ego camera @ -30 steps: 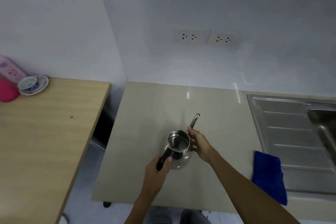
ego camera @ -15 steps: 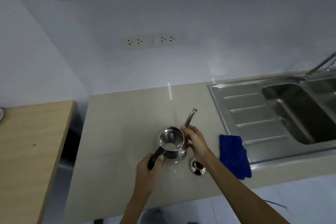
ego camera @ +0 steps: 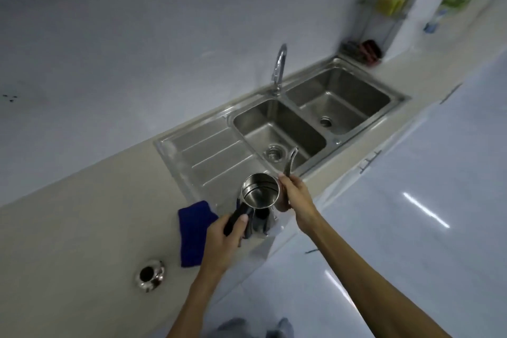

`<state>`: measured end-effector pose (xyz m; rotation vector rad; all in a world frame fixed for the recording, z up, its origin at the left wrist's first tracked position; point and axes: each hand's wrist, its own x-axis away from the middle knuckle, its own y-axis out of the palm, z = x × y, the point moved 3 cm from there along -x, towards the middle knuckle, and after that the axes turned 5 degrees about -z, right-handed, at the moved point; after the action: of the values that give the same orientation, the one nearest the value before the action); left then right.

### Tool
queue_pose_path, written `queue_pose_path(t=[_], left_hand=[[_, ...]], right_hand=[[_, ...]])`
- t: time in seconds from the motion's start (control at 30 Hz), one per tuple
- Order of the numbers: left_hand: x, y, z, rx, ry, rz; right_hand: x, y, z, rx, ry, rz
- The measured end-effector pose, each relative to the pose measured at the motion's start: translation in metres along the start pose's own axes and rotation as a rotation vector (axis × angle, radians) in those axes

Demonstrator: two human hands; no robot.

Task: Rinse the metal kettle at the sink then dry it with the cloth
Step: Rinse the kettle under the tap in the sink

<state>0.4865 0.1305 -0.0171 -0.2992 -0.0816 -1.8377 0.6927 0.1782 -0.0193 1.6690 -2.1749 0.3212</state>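
Left hand [ego camera: 220,244]: grip wrapped round the kettle [ego camera: 260,196] handle.
Right hand [ego camera: 295,195]: grip pinching the spout.
Blue cloth [ego camera: 193,230]: worktop, left of left grip.
Lid [ego camera: 150,274]: farther left.
Sink [ego camera: 277,129]: beyond.

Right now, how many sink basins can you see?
2. The left basin sits beside the ribbed drainboard, just past the kettle; the right basin lies beyond it, right of the faucet.

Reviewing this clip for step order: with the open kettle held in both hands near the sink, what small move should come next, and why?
Probably carry the kettle on to the near basin, below the tap. The left hand grips its handle, the right hand steadies its side, its lid lies on the counter, no water is running, and the cloth lies unused.
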Motion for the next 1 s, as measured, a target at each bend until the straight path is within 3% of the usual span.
queue_pose_path(t=[0.13, 0.43, 0.77, 1.0], left_hand=[[-0.041, 0.094, 0.024, -0.019, 0.007, -0.128], [-0.125, 0.175, 0.046, 0.055, -0.023, -0.145], [-0.202, 0.187, 0.048, 0.111, -0.187, 0.046], [-0.224, 0.179, 0.056, 0.229, -0.155, 0.410]], right_hand=[[-0.024, -0.105, -0.017, 0.000, 0.010, 0.107], [-0.100, -0.188, -0.052, 0.022, 0.037, 0.100], [-0.218, -0.170, -0.096, 0.130, 0.082, -0.197], [-0.293, -0.098, -0.115, 0.306, 0.127, -0.518]])
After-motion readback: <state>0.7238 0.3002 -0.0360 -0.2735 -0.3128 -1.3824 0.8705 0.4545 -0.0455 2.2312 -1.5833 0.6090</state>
